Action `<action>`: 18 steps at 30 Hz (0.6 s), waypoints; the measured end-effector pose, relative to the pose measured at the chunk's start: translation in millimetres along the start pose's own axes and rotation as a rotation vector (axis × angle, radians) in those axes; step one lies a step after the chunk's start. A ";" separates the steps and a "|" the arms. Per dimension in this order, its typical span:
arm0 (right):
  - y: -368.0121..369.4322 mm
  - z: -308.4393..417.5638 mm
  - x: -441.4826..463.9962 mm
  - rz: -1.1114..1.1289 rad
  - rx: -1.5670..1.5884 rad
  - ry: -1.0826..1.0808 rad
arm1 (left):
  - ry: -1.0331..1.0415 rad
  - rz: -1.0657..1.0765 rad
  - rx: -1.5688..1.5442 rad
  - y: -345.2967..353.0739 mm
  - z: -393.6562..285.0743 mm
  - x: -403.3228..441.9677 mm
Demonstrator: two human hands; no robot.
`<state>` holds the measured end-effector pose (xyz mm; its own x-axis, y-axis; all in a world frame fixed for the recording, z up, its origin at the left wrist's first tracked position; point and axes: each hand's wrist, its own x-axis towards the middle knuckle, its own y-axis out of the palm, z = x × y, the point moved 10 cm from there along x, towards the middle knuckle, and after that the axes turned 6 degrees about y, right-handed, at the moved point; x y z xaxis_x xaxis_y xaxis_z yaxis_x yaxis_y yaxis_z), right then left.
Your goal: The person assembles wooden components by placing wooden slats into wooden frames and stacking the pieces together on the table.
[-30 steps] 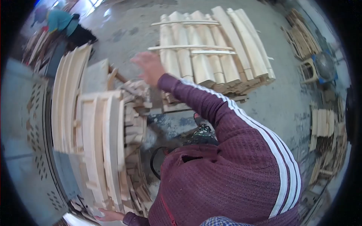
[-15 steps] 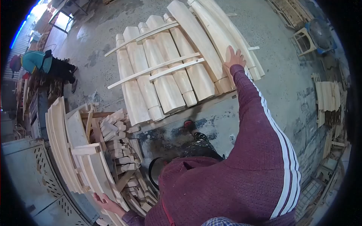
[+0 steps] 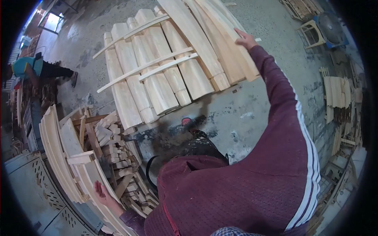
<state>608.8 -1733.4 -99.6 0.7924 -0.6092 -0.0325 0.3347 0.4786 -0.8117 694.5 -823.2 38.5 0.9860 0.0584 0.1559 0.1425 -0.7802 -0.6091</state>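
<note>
Touching the end board [image 3: 242, 59] at the right of the stack [image 3: 161, 96], the right hand [image 3: 247, 40] hides some fingers — its grip cannot be told; the left hand [image 3: 103, 194] is open. A lopsided push could slide that board off.

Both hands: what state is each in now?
Left hand: open, apparently empty.
Right hand: at the edge of a long board; grip cannot be told.

The right hand [image 3: 247, 41] touches a long pale board [image 3: 230, 39]; the left hand [image 3: 104, 194], palm showing, is near wooden framing [image 3: 88, 172].
</note>
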 end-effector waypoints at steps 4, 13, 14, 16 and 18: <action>-3.7 61.9 -73.5 0.282 1.257 0.221 | -0.021 0.139 -0.182 71.6 -16.6 7.5; 48.8 124.1 -144.5 0.364 1.577 0.550 | 0.242 0.653 -0.401 246.9 -174.8 34.1; 47.0 133.5 -145.2 0.367 1.576 0.545 | 0.247 0.710 -0.438 262.4 -190.2 32.2; 49.2 168.6 -148.3 0.539 1.554 0.437 | 0.199 0.795 -0.523 290.6 -215.7 24.4; 58.1 188.3 -154.4 0.540 1.546 0.464 | 0.083 0.820 -0.568 313.0 -230.7 20.1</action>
<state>601.9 -1492.5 -31.9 0.8629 -0.1686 -0.4765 0.4661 0.6300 0.6212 739.0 -1209.9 30.4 0.7489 -0.6580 -0.0788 -0.6626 -0.7430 -0.0940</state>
